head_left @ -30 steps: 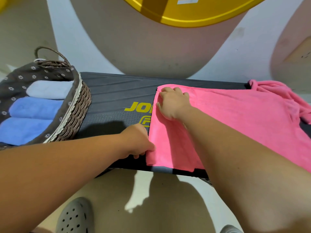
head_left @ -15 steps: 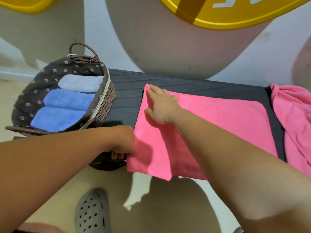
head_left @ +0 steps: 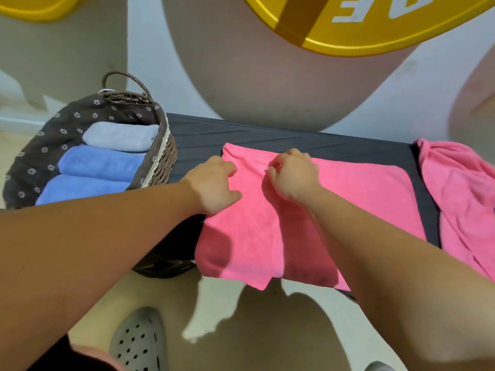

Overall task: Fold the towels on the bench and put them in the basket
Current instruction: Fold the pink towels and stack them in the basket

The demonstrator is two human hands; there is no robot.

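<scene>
At the far left, on the bench end, sits the wicker basket (head_left: 166,159), lined with dark brown cloth printed with small white flowers, its looped handle standing up at the back. Inside it lie 3 rolled towels side by side: a pale grey one (head_left: 120,136) farthest from me, then 2 blue ones (head_left: 99,163) nearer.

The black bench (head_left: 267,140) runs to the right from the basket, its top marked with shallow angled grooves. Below my left arm, at the bench's front edge, a sliver of yellow shows, too little to read.

My left hand (head_left: 214,183) rests on the left part of the pink towel (head_left: 361,194), fingers curled loosely down onto the cloth, thumb pointing right; I cannot tell whether it pinches any fabric. Just beside it, my right hand (head_left: 293,175) is bunched, fingertips drawn together on a small ridge of the same towel. This towel lies across the bench, folded over on itself at the left, and its near edge and 1 corner hang over the front.

Further right, apart from it by a strip of bare bench, a second pink towel (head_left: 460,188) lies crumpled.

Above, a yellow sign (head_left: 375,36) on the wall carries white letters, upside down and cut off, so unreadable. On the floor below is my grey perforated clog (head_left: 136,341).
</scene>
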